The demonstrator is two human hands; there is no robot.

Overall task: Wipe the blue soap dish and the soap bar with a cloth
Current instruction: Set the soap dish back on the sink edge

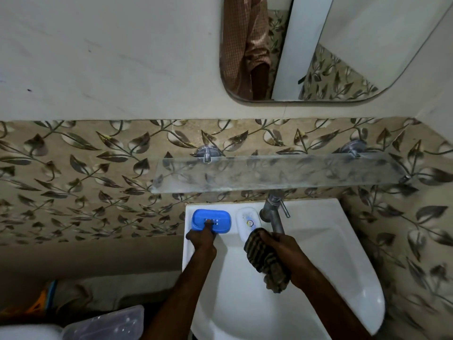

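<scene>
The blue soap dish sits on the back left corner of the white sink. My left hand grips its near edge, with a finger lying inside on the slotted bottom. A white soap bar lies on the sink ledge just right of the dish, beside the tap. My right hand holds a dark striped cloth bunched over the basin, just below the soap bar; the cloth hangs down past my wrist.
A metal tap rises at the back of the sink, right of the soap. A glass shelf juts from the leaf-patterned tiles above. A mirror hangs higher up. A clear plastic box lies at the lower left.
</scene>
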